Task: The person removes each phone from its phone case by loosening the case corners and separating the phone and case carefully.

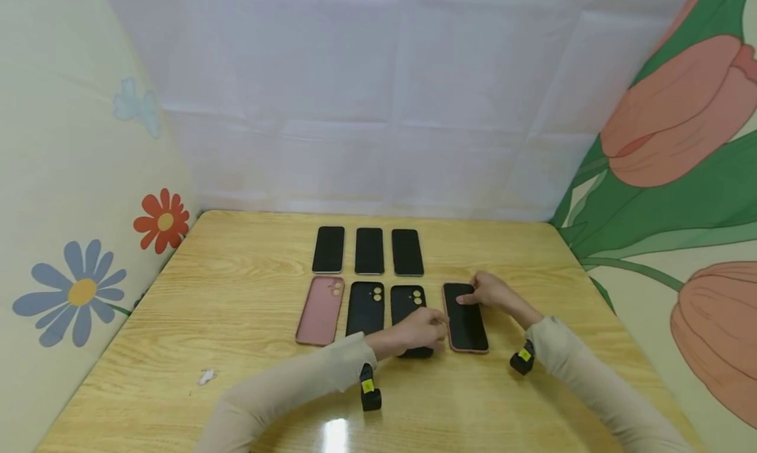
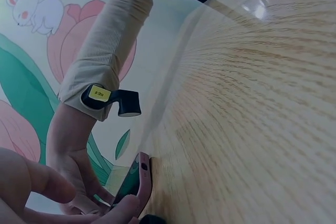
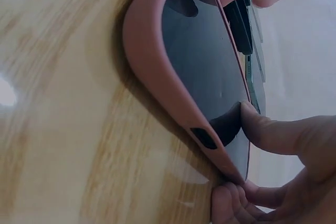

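Note:
A dark-screened phone in a pink case (image 1: 470,328) lies face up at the right end of the front row. My right hand (image 1: 498,294) pinches its upper right edge: in the right wrist view the thumb presses on the screen and curled fingers (image 3: 228,203) sit against the case's side. Along the phone's left edge, my left hand (image 1: 416,330) rests its fingertips, with the thumb held apart in the left wrist view. That hand partly covers a black phone case (image 1: 404,296) in the head view.
Left of that case lie another black phone case (image 1: 362,315) and a pink one (image 1: 320,315). Behind them are three dark phones (image 1: 328,249) in a row. A small white scrap (image 1: 206,377) sits at the table's left. Cloth walls surround the wooden table (image 1: 236,275).

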Tool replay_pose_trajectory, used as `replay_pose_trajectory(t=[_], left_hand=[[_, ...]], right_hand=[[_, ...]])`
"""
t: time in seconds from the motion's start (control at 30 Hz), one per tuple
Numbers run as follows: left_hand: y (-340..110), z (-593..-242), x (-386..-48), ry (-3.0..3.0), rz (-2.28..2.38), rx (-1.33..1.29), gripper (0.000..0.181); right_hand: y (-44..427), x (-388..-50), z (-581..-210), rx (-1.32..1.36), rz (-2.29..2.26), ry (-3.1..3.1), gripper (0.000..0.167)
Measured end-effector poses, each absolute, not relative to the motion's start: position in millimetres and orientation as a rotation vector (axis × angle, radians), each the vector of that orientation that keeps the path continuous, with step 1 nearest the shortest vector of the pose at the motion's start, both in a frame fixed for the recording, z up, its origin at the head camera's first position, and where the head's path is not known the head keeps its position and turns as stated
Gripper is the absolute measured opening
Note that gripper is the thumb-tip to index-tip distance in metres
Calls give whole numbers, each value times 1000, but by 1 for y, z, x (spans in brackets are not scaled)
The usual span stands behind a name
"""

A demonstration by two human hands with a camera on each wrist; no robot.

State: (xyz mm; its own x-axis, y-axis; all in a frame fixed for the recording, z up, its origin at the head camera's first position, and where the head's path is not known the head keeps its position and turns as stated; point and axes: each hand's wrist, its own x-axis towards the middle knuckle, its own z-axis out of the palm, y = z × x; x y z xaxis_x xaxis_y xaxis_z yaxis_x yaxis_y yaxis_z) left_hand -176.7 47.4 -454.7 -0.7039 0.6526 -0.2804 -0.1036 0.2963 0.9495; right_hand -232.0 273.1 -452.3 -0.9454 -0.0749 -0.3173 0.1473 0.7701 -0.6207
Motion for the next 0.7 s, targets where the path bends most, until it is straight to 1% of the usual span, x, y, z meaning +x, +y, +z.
replay_pose_trajectory(t=[0.27, 0.53, 0.7], left_hand=[[49, -454, -178, 1941, 1384, 547, 39], [46, -451, -178, 1948, 1301, 598, 42], [45, -452, -177, 1923, 1353, 575, 42]], right_hand=[[277, -238, -457, 42, -1026, 2597, 44], [282, -239, -453, 51, -1138, 2534, 47], [283, -236, -452, 93, -1201, 2541, 31]])
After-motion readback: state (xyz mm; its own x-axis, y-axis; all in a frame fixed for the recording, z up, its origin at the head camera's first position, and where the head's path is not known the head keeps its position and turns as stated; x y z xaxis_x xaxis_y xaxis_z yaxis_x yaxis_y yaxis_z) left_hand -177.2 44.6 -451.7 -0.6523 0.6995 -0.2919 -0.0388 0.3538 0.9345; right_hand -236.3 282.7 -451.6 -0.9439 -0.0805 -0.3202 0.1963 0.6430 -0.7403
